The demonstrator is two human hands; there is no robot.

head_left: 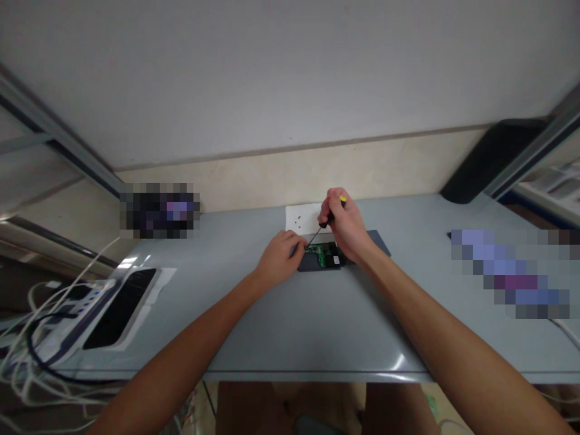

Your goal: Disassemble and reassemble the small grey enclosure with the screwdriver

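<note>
A dark grey device (310, 262) lies flat near the middle of the table, with a green circuit board (322, 256) and black parts exposed in it. My right hand (343, 222) is closed round a black screwdriver (330, 218) with a yellow end, its thin shaft slanting down left to the board's upper left. At the device's left edge, my left hand (284, 257) has its fingers bent together against the casing; the fingertips are partly hidden. Behind them, several tiny dark pieces rest on white paper (301, 219). Another dark flat panel (379, 241) shows beyond my right wrist.
At the left of the grey table (254, 344) are a black-screened tablet-like device (121, 309), a power strip (86, 314) and tangled cables. Blurred-out objects stand at the back left and right. A black object (492, 160) leans in the back right corner.
</note>
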